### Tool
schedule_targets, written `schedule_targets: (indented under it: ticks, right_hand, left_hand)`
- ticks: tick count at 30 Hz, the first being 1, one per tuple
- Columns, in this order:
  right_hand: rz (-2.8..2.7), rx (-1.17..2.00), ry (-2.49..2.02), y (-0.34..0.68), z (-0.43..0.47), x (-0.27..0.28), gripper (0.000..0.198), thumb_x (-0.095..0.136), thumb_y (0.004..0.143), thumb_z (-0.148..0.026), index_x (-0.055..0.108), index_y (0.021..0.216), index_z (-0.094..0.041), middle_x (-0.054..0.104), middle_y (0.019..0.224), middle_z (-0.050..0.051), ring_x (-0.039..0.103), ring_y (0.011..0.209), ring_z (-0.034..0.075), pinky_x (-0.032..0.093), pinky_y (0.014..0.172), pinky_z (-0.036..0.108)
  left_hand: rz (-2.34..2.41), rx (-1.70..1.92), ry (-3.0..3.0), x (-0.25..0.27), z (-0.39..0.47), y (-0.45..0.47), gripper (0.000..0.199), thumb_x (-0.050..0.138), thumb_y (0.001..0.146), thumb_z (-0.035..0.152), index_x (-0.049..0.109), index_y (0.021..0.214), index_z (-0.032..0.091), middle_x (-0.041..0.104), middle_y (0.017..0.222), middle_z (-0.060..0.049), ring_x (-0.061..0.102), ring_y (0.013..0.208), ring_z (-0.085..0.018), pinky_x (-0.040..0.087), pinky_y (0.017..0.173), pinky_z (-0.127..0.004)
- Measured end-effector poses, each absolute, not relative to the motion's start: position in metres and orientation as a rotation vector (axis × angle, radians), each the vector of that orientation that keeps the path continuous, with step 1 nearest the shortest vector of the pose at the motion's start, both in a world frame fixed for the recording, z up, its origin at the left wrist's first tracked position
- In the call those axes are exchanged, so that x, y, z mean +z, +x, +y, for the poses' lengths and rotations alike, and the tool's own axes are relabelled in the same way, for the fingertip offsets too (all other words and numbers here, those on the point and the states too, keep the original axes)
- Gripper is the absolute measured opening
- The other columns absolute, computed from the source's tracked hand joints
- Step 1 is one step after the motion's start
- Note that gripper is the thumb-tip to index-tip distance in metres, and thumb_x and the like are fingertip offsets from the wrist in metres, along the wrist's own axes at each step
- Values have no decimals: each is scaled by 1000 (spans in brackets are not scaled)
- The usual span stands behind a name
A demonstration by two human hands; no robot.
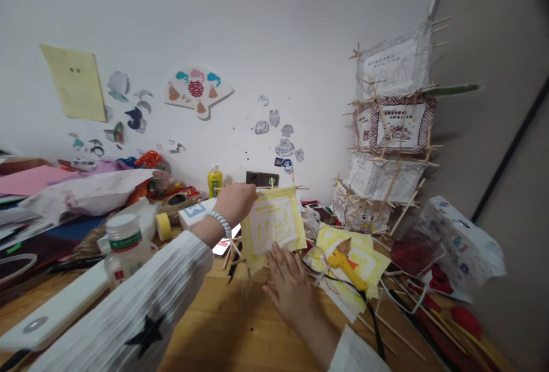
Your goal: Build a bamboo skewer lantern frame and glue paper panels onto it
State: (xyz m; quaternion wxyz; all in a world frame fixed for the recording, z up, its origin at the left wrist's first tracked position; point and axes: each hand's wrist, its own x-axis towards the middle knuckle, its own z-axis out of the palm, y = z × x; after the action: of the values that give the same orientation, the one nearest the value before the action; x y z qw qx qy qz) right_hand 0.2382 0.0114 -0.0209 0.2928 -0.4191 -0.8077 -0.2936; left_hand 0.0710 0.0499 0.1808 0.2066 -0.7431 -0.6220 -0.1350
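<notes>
A white sheet with a yellow border (278, 217) stands nearly upright above the wooden table, attached to a frame of thin wooden sticks (302, 188). At the sheet's upper left corner, my left hand (239, 203) is closed round the stick frame; its fingertips are partly hidden. My right hand (288, 286) lies with outstretched fingers against the sheet's lower part, holding nothing. Just right of it, a yellow glue gun (349, 269) with a black cord rests on more yellow-edged sheets (373, 254). Stick legs (234, 252) show below my left wrist.
A tiered stick-and-paper tower (398, 126) stands at the back right. To the left are a white bottle (124, 246), yellow tape (163, 226) and a long white device (55, 306). A phone (223, 246) lies behind my left wrist. Loose sticks (401, 335) lie at right.
</notes>
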Motion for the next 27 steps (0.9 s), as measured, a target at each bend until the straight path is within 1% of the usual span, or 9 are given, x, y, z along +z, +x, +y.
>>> schedule_targets:
  ticks: [3, 5, 8, 10, 13, 16, 20, 24, 27]
  right_hand:
    - [-2075, -789, -1089, 243, 4, -21, 43, 41, 93, -33, 51, 129, -12, 50, 137, 8, 42, 124, 25, 21, 104, 42]
    - [-2050, -762, -1076, 246, 2, -18, 40, 41, 93, -30, 54, 126, -13, 53, 135, 6, 44, 122, 25, 21, 105, 42]
    - [-2004, -715, -1121, 246, 9, -12, 43, 40, 91, -27, 50, 131, -12, 48, 139, 7, 41, 125, 25, 25, 104, 41]
    - [-1980, -700, -1174, 244, 17, -11, 48, 42, 90, -29, 46, 134, -10, 45, 141, 10, 41, 126, 27, 30, 101, 42]
    - [-2007, -692, -1220, 241, 24, -17, 50, 45, 89, -32, 47, 134, -10, 44, 141, 11, 42, 125, 28, 34, 99, 44]
    - [-2010, -665, -1237, 245, 23, -25, 48, 44, 89, -31, 48, 133, -11, 45, 140, 11, 42, 126, 27, 33, 101, 43]
    - [-1919, -647, -1276, 251, 22, -27, 47, 41, 89, -27, 48, 132, -9, 46, 140, 11, 40, 128, 26, 32, 103, 42]
    - [-1887, -672, -1309, 251, 29, -29, 48, 42, 88, -26, 51, 129, -6, 49, 137, 13, 43, 125, 27, 35, 100, 40]
    - [-1871, -670, -1328, 251, 34, -31, 48, 43, 86, -24, 51, 129, -4, 49, 136, 14, 44, 124, 28, 35, 100, 41]
  left_hand:
    - [-1734, -379, -2070, 181, 50, 71, 31, 39, 88, 28, 66, 92, 13, 69, 84, -17, 66, 83, -27, 47, 65, -32]
    - [-1730, -385, -2068, 181, 49, 70, 31, 39, 88, 28, 66, 92, 13, 69, 85, -17, 66, 84, -27, 47, 66, -33]
    - [-1725, -390, -2060, 181, 49, 70, 31, 39, 88, 27, 66, 92, 13, 70, 85, -17, 66, 84, -28, 47, 66, -33]
    - [-1719, -389, -2059, 181, 49, 70, 31, 39, 88, 27, 66, 92, 13, 70, 86, -17, 67, 84, -28, 47, 65, -34]
    - [-1709, -377, -2067, 180, 49, 70, 30, 41, 87, 27, 66, 91, 13, 70, 86, -17, 67, 83, -28, 47, 65, -33]
    - [-1711, -368, -2071, 179, 49, 71, 30, 41, 87, 28, 66, 91, 12, 70, 85, -17, 67, 83, -29, 47, 64, -33]
    - [-1712, -375, -2069, 180, 47, 72, 30, 41, 88, 28, 66, 92, 12, 69, 86, -18, 67, 83, -29, 46, 63, -33]
    - [-1709, -370, -2073, 181, 46, 73, 30, 41, 87, 27, 66, 90, 11, 69, 83, -18, 67, 82, -30, 46, 63, -34]
    - [-1704, -369, -2067, 180, 46, 73, 30, 41, 88, 26, 66, 90, 10, 69, 83, -19, 67, 82, -30, 46, 63, -34]
